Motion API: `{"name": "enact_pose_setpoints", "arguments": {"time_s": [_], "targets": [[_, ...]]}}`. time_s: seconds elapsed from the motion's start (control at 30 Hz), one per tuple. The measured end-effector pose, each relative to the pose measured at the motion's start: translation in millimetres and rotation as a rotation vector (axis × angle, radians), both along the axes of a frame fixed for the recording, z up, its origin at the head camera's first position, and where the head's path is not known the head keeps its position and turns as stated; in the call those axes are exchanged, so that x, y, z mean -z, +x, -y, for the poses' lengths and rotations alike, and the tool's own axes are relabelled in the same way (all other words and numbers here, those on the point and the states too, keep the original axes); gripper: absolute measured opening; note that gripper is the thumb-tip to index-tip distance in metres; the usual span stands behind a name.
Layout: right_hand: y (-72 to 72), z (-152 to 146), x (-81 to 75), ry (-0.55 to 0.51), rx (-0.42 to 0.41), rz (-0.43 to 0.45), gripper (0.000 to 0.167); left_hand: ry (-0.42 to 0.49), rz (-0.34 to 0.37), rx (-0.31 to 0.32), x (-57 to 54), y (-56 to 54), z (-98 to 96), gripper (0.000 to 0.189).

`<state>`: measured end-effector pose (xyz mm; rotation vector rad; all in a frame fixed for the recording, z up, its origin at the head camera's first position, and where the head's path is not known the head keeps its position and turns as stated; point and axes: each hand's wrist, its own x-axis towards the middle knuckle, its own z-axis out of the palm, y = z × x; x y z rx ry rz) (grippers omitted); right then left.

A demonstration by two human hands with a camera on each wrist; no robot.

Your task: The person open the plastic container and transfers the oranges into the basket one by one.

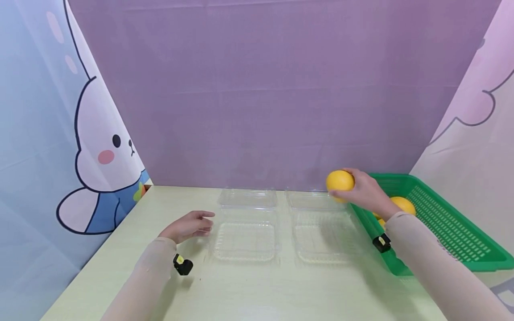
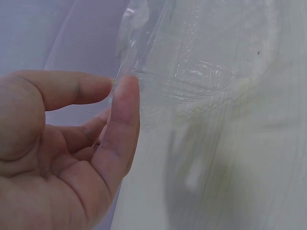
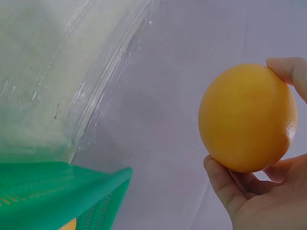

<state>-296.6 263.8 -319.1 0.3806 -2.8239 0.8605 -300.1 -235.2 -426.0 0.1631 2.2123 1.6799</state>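
Observation:
My right hand [image 1: 363, 191] grips a yellow-orange round fruit, an orange [image 1: 339, 180], between thumb and fingers. It is held up above the back of the right clear plastic clamshell box [image 1: 321, 256], beside the basket. In the right wrist view the orange [image 3: 247, 117] shows whole, smooth and shiny. To the left, my left hand [image 1: 190, 226] hovers by the left clear clamshell box [image 1: 245, 256], fingers loosely bent and holding nothing. The left wrist view has its fingertips overlapping the clear plastic edge [image 2: 192, 91]. Both boxes stand with lids folded back.
A green slotted basket [image 1: 453, 214] stands at the right, with several more oranges [image 1: 403, 205] inside, partly hidden by my right arm. Behind the pale table [image 1: 241, 294] hangs a purple cloth [image 1: 273, 98]. Printed cloth panels [image 1: 36, 133] close off both sides.

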Motion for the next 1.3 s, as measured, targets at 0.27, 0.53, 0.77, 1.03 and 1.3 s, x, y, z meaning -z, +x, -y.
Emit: {"name": "enact_pose_setpoints", "arguments": {"time_s": [0.27,0.53,0.77,1.03,1.3], "targets": [[-0.3,-14.9,-4.1,0.020,0.018,-0.006,0.095,0.008,0.001,-0.006,2.1,-1.5,0.9,0.053],[-3.3,-36.7,-4.9,0.043,0.066,0.036,0.099,0.000,0.008,-0.006,2.6,-0.6,-1.3,0.053],[-7.1,-60.5,1.6,0.063,0.099,0.064,0.100,-0.008,0.012,-0.011,1.7,-0.5,-2.3,0.053],[-10.5,-87.4,5.7,0.088,0.126,0.093,0.099,-0.013,0.021,-0.004,1.5,-2.4,-1.1,0.054],[-9.6,-106.2,9.5,0.096,0.143,0.127,0.105,-0.014,0.013,0.006,-1.1,1.4,-0.8,0.054]]}}
